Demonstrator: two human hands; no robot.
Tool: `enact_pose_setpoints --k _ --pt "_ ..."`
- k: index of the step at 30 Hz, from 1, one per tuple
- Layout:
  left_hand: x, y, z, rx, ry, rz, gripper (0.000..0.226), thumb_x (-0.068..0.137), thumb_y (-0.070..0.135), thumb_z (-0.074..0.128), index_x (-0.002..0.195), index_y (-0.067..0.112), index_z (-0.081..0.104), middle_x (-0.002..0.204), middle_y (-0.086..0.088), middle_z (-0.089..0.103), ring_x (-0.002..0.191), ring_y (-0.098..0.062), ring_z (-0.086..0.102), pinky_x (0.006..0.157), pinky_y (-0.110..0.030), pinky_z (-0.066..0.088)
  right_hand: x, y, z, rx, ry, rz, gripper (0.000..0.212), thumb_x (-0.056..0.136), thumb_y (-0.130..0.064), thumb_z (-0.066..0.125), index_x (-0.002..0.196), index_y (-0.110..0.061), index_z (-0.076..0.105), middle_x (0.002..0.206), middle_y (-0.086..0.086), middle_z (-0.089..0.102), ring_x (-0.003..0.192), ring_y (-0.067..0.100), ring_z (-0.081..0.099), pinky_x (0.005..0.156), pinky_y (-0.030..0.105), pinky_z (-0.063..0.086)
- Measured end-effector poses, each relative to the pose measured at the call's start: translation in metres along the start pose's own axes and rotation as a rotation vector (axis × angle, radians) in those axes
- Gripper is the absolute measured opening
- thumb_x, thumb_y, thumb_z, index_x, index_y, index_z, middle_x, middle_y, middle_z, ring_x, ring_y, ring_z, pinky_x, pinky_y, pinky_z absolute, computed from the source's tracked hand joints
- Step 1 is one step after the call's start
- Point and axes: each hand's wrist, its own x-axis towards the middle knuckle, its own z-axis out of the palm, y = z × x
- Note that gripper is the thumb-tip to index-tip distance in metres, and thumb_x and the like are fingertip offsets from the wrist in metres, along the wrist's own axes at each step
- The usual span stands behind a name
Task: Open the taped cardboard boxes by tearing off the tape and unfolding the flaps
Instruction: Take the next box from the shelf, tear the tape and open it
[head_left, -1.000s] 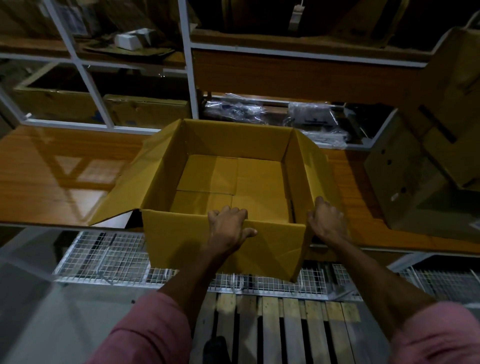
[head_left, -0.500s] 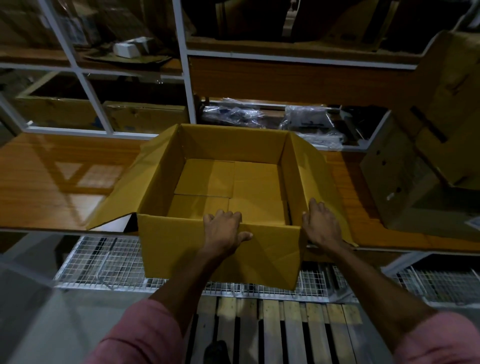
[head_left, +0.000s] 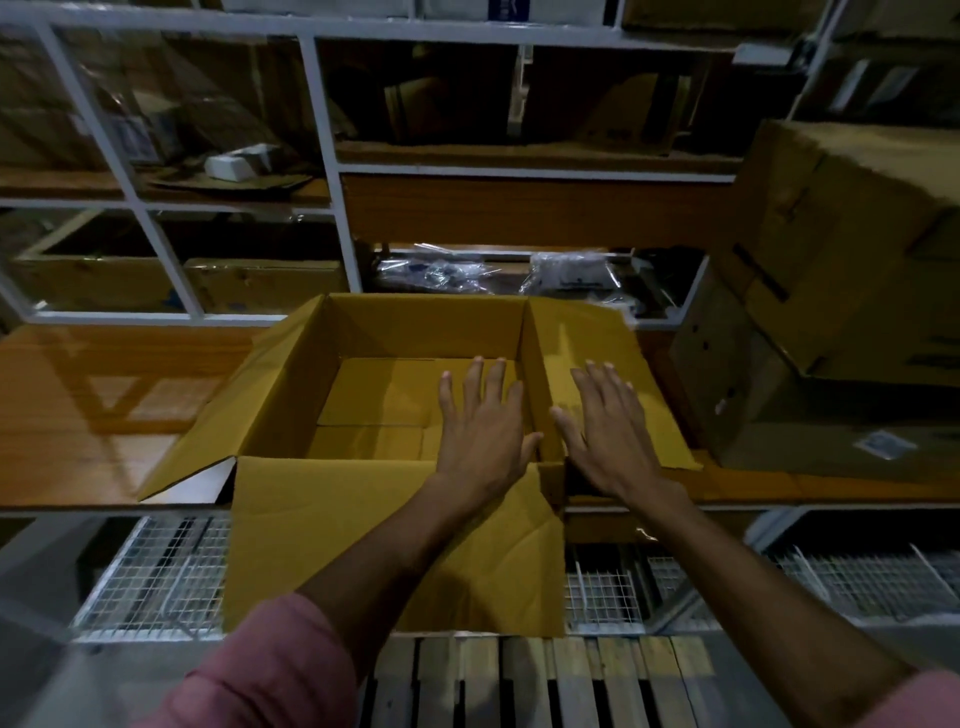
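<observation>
head view: both hands' fingers spread flat; left hand (head_left: 485, 434) over open box (head_left: 395, 525), right hand (head_left: 608, 436) over side flap (head_left: 587, 343).

Yellow cardboard box (head_left: 363, 415) open on wooden shelf (head_left: 104, 405), all flaps unfolded; near flap (head_left: 337, 545) hangs over shelf edge. Left hand (head_left: 485, 431) flat, fingers straight, over box interior near right wall. Right hand (head_left: 608, 431) flat over right flap (head_left: 587, 353); contact unclear. Pink sleeves at bottom. Brown boxes (head_left: 831, 291) stacked at right. Wire mesh (head_left: 156, 571) and wooden pallet (head_left: 545, 680) below.
</observation>
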Motion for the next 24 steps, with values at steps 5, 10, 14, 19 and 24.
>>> enact_pose_setpoints --k 5,10,14,19,24 --pt "0.026 0.049 -0.019 0.0 0.116 0.068 0.071 0.099 0.064 0.044 0.153 0.019 0.035 0.169 -0.012 0.014 0.157 -0.036 0.001 0.118 -0.068 0.001 0.001 0.03 -0.057 -0.078 0.105 -0.008 0.074 0.1 -0.065 0.023 0.157 -0.02 0.028 0.166 0.009 0.025 0.156 0.026 0.01 0.126 0.051 0.004" --pt "0.112 0.116 -0.037 -0.035 0.169 0.167 0.074 0.099 0.067 0.039 0.155 0.02 0.029 0.17 -0.011 0.01 0.156 -0.036 0.001 0.118 -0.069 -0.001 0.035 0.096 -0.128 -0.121 0.258 0.076 0.073 0.1 -0.066 0.023 0.157 -0.021 0.031 0.166 0.008 0.027 0.156 0.026 0.012 0.126 0.05 0.0" --pt "0.192 0.164 -0.059 -0.106 0.278 0.281 0.07 0.099 0.065 0.042 0.154 0.021 0.032 0.167 -0.011 0.018 0.154 -0.036 0.009 0.117 -0.07 0.003 0.08 0.135 -0.188 -0.071 0.445 0.086 0.07 0.1 -0.063 0.025 0.151 -0.018 0.042 0.158 0.008 0.041 0.152 0.025 0.025 0.125 0.052 0.007" --pt "0.2 0.166 -0.079 -0.156 0.252 0.265 0.067 0.101 0.062 0.035 0.156 0.023 0.031 0.169 -0.009 0.014 0.156 -0.034 0.004 0.118 -0.069 0.001 0.099 0.131 -0.233 -0.082 0.572 0.0 0.071 0.101 -0.065 0.024 0.147 -0.017 0.048 0.147 0.012 0.053 0.142 0.029 0.04 0.119 0.058 0.019" --pt "0.258 0.205 -0.101 -0.192 0.225 0.281 0.07 0.101 0.068 0.027 0.156 0.025 0.029 0.168 -0.01 0.014 0.154 -0.039 0.004 0.116 -0.071 0.004 0.131 0.182 -0.287 -0.24 0.249 0.24 0.092 0.084 -0.086 0.001 0.16 -0.037 0.016 0.168 0.002 0.021 0.156 0.028 0.01 0.121 0.063 0.004"
